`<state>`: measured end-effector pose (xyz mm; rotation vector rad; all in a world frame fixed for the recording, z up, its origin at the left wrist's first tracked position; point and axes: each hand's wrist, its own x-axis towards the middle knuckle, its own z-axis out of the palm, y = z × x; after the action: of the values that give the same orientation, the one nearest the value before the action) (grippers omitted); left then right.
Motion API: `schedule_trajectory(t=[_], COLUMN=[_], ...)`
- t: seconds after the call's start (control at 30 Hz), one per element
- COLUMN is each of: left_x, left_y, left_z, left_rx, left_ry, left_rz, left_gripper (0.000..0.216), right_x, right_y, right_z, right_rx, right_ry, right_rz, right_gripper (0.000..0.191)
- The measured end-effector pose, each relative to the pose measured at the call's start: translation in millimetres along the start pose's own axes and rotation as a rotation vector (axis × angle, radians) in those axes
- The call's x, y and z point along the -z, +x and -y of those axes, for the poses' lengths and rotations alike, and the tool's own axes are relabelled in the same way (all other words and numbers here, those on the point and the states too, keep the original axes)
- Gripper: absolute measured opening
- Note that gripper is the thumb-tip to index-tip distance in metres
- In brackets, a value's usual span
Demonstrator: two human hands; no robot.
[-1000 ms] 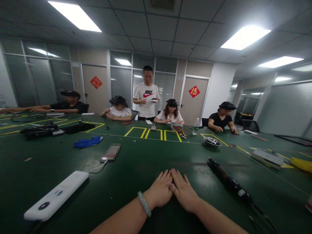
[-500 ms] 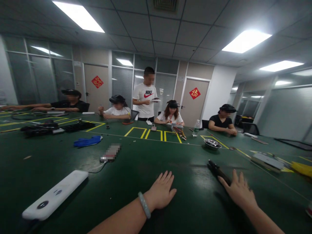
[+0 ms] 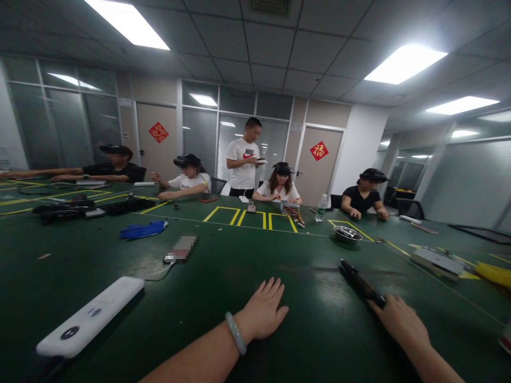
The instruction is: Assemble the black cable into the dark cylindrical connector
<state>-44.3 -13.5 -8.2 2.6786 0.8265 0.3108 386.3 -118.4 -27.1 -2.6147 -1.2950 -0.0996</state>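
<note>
Palm down on the green tabletop [image 3: 303,319], my left hand [image 3: 263,311] lies flat with its fingers stretched out and holds nothing. To its right lies a long black tool that looks like an electric screwdriver [image 3: 361,282], its narrow tip pointing away from me. My right hand [image 3: 401,319] is at the near end of this tool, fingers curled and closed around that end. Part of the near end is hidden by the hand.
A white power bank-like device [image 3: 93,316] lies at left, cabled to a phone [image 3: 181,249]. Beyond are a blue glove [image 3: 143,230], a metal bowl [image 3: 347,234], a water bottle [image 3: 321,208] and a grey box [image 3: 437,263]. Several people sit or stand across the table.
My right hand has gone from spread fingers beside the black screwdriver to curled fingers at its near end. The left hand stays put. Across the table, the standing person shifted right.
</note>
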Motion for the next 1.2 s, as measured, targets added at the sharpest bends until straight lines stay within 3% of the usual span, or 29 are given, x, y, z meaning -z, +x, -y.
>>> schedule_trajectory(t=[0.13, 0.27, 0.43, 0.53, 0.63, 0.77, 0.9, 1.0, 1.1, 1.2], left_x=[1.2, 7.4, 18.0, 23.2, 26.9, 27.4, 24.0, 22.6, 22.0, 20.4], left_y=[-1.6, -1.9, -0.8, -2.7, -5.3, -6.1, -3.3, -1.8, -2.4, -3.1], left_z=[0.0, -5.5, -25.1, -34.9, -37.1, -30.7, -22.9, -19.6, -18.0, -17.8], left_rx=[0.006, -0.056, -0.216, -0.285, -0.306, -0.218, -0.110, -0.110, -0.145, -0.196], left_ry=[0.002, 0.046, 0.132, 0.163, 0.161, 0.106, 0.081, 0.091, 0.099, 0.117], left_rz=[-0.002, -0.084, -0.293, -0.345, -0.336, -0.328, -0.303, -0.280, -0.261, -0.233], left_gripper=[0.065, 0.066, 0.072, 0.068, 0.064, 0.057, 0.061, 0.066, 0.072, 0.062], right_x=[5.2, 12.5, 17.8, 16.6, 12.6, 8.7, 12.0, 18.4, 25.9, 32.4], right_y=[-8.4, -30.2, -74.6, -98.1, -112.6, -117.6, -115.7, -115.4, -117.1, -122.3], right_z=[6.1, 34.8, 112.3, 166.6, 210.4, 244.6, 255.6, 247.5, 219.9, 179.6], right_rx=[0.055, 0.222, 0.564, 0.724, 0.871, 0.994, 0.995, 0.903, 0.695, 0.458], right_ry=[0.009, -0.010, 0.046, 0.087, 0.093, 0.146, 0.200, 0.186, 0.155, 0.066], right_rz=[-0.018, -0.085, -0.132, -0.090, -0.029, 0.053, 0.098, 0.114, 0.108, 0.134], right_gripper=[0.050, 0.042, 0.031, 0.026, 0.045, 0.059, 0.062, 0.077, 0.086, 0.077])
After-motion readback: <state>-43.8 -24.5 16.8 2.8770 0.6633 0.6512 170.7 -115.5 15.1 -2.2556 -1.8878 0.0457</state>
